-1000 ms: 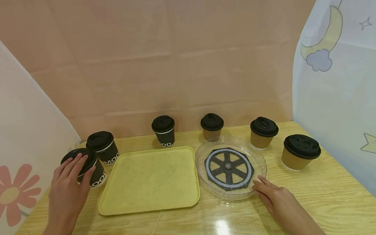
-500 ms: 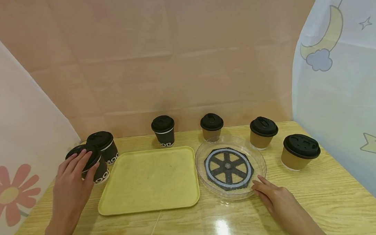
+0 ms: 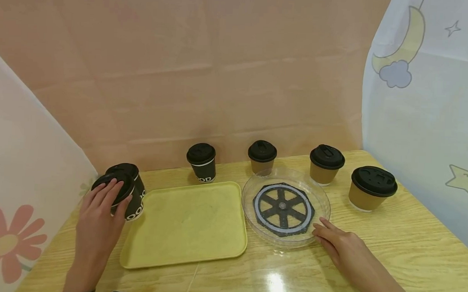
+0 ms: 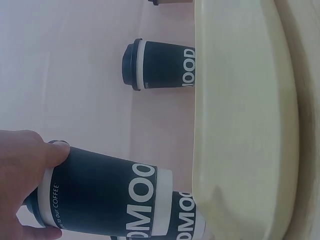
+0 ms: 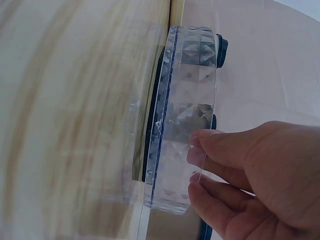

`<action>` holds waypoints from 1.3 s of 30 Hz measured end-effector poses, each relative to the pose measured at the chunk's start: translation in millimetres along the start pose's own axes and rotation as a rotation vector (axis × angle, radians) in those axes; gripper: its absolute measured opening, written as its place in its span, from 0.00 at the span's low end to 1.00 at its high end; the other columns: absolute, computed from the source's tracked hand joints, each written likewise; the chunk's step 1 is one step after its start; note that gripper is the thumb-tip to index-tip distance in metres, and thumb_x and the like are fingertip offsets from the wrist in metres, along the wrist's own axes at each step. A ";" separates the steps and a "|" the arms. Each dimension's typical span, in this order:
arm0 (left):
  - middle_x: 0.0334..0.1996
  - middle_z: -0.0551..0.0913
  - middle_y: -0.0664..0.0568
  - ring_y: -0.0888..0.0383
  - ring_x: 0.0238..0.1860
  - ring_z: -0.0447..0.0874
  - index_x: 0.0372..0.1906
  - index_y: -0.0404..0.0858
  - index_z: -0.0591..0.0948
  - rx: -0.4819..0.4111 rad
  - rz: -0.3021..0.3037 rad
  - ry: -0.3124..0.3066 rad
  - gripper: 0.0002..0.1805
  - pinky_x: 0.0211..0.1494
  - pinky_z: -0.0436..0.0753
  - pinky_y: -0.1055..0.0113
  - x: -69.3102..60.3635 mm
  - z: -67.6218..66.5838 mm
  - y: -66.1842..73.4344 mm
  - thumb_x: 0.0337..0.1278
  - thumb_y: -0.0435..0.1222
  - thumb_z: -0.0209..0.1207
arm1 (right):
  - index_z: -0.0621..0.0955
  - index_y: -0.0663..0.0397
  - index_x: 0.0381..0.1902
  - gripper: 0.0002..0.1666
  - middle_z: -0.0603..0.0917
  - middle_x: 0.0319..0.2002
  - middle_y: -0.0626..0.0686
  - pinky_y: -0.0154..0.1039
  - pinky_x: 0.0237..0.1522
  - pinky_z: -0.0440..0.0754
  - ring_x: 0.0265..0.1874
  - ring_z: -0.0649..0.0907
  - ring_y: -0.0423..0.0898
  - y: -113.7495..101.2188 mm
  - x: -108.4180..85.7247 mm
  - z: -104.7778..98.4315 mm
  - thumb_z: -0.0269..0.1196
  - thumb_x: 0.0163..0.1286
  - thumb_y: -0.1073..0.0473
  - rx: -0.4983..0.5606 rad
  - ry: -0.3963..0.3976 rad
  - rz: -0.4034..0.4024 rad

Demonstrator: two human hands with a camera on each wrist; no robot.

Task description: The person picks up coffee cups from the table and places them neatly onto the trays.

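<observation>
My left hand (image 3: pixel 101 216) grips a black paper coffee cup (image 4: pixel 102 192) by its dark lid, fingers over the top and thumb at the side. In the left wrist view its base sits off the level of the cup behind, so it looks lifted. That second black cup (image 3: pixel 140 186) stands just behind, partly hidden. Beside them lies a yellow tray (image 3: pixel 184 226). On the right, my right hand (image 3: pixel 342 248) pinches the rim of a clear round plastic dish (image 5: pixel 192 80) with faceted walls. A dark wheel-like shape (image 3: pixel 284 210) shows through the dish's bottom.
Along the back stand another black cup (image 3: pixel 202 163) and a brown cup (image 3: pixel 262 157) with a black lid. Two more brown cups, one behind the dish (image 3: pixel 326 165) and one farther right (image 3: pixel 372 189), stand on the wooden table (image 3: pixel 408 255). Cloth walls enclose the table.
My left hand has moved right and slightly away with the black cup, which now covers more of the cup behind and nears the tray. The right hand stays on the dish rim.
</observation>
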State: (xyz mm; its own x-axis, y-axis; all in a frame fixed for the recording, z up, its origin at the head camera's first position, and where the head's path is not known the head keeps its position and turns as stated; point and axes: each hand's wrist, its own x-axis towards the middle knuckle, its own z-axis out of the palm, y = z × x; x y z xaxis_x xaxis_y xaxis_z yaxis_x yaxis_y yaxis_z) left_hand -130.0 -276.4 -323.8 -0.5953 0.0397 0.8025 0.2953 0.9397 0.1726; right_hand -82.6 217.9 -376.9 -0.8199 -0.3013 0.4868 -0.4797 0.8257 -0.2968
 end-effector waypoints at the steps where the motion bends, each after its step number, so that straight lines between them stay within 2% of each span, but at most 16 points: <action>1: 0.55 0.81 0.32 0.34 0.59 0.73 0.56 0.30 0.80 -0.003 0.003 0.003 0.26 0.70 0.68 0.50 0.6 0.8 0.8 0.47 0.28 0.68 | 0.87 0.53 0.41 0.14 0.88 0.45 0.62 0.47 0.36 0.87 0.45 0.86 0.58 -0.2 0.0 -0.1 0.70 0.55 0.68 0.000 0.000 0.000; 8: 0.55 0.81 0.33 0.35 0.59 0.73 0.55 0.30 0.80 -0.011 0.035 0.010 0.25 0.71 0.68 0.52 6.7 8.0 3.4 0.47 0.28 0.68 | 0.87 0.53 0.43 0.15 0.87 0.46 0.62 0.47 0.37 0.87 0.45 0.86 0.59 -1.7 0.0 -1.4 0.69 0.56 0.68 0.004 -0.010 0.008; 16: 0.54 0.81 0.32 0.34 0.59 0.73 0.55 0.29 0.80 -0.025 0.084 -0.007 0.25 0.69 0.68 0.46 14.9 21.5 7.1 0.48 0.29 0.68 | 0.87 0.52 0.42 0.14 0.88 0.45 0.59 0.48 0.38 0.87 0.47 0.86 0.58 -2.0 1.3 -1.7 0.69 0.57 0.67 -0.004 -0.013 0.011; 23: 0.54 0.81 0.34 0.36 0.59 0.74 0.55 0.30 0.80 -0.040 0.091 -0.007 0.24 0.68 0.70 0.46 21.6 28.7 14.2 0.50 0.29 0.68 | 0.87 0.53 0.42 0.14 0.89 0.43 0.57 0.48 0.38 0.87 0.47 0.86 0.57 -2.4 1.0 -1.8 0.70 0.55 0.67 -0.012 -0.002 -0.004; 27: 0.54 0.82 0.34 0.36 0.59 0.74 0.55 0.29 0.80 -0.048 0.088 -0.007 0.24 0.64 0.71 0.43 21.3 31.4 19.4 0.50 0.29 0.68 | 0.87 0.52 0.41 0.15 0.89 0.43 0.57 0.48 0.38 0.87 0.47 0.86 0.57 -2.2 0.3 -1.4 0.71 0.54 0.67 -0.017 0.012 -0.011; 39: 0.54 0.82 0.34 0.36 0.59 0.74 0.55 0.28 0.80 -0.043 0.087 -0.041 0.24 0.65 0.71 0.44 16.7 40.2 22.0 0.49 0.29 0.69 | 0.87 0.52 0.43 0.16 0.88 0.45 0.57 0.50 0.40 0.87 0.49 0.86 0.57 -1.4 0.4 -0.4 0.71 0.55 0.67 -0.024 -0.014 0.020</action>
State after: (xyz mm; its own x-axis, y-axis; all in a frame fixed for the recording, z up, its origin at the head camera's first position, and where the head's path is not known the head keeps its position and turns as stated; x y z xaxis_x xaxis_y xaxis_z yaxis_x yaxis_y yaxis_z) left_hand -163.4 -241.5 -329.5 -0.5955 0.1350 0.7919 0.3787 0.9166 0.1285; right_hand -82.2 216.8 -376.0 -0.8337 -0.2909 0.4694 -0.4555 0.8428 -0.2868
